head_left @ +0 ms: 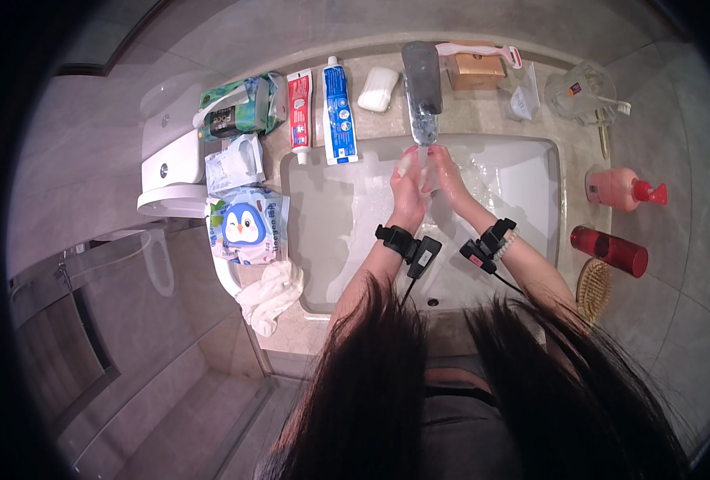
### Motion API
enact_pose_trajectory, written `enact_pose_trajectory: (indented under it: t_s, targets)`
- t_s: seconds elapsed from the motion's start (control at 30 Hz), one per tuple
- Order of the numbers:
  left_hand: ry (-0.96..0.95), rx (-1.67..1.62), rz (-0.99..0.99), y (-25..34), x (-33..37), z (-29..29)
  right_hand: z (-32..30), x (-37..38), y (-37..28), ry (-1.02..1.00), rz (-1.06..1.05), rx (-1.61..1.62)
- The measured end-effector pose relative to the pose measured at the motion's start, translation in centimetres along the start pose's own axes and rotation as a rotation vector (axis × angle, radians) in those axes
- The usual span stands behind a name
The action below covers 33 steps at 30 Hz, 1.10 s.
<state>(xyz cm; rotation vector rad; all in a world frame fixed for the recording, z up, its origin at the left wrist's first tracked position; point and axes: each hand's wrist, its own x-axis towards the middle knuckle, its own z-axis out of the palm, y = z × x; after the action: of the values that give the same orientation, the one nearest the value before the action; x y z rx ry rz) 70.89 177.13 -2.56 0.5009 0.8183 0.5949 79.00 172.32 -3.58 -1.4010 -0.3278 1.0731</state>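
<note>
Water runs from the faucet [423, 88] at the back of the sink [543, 208]. Beneath the stream, my left hand [408, 186] and my right hand [449, 178] are side by side, palms turned up and loosely cupped. Both look wet, and a white patch like foam shows on my left fingers. No solid thing can be made out in either hand. Around each wrist is a black strap with a small black box and a cable. Closest to the faucet, on the counter, lies a white bar of soap [379, 89].
Left of the soap are a blue tube [340, 112], a red tube [300, 112], wipes packs [247, 226] and a crumpled white cloth [269, 296]. Rightward stand a brown box [475, 72], a glass [583, 92], a pink pump bottle [613, 190], a red bottle [609, 250] and a brush [594, 290].
</note>
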Motion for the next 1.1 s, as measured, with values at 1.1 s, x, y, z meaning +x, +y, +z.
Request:
enact_pose_trajectory:
  t_s: [1.1]
  targets:
    - [-0.258,-0.390,-0.416,-1.5,3.0,-2.9,2.3,0.2,-0.9,-0.089,-0.515,-1.096]
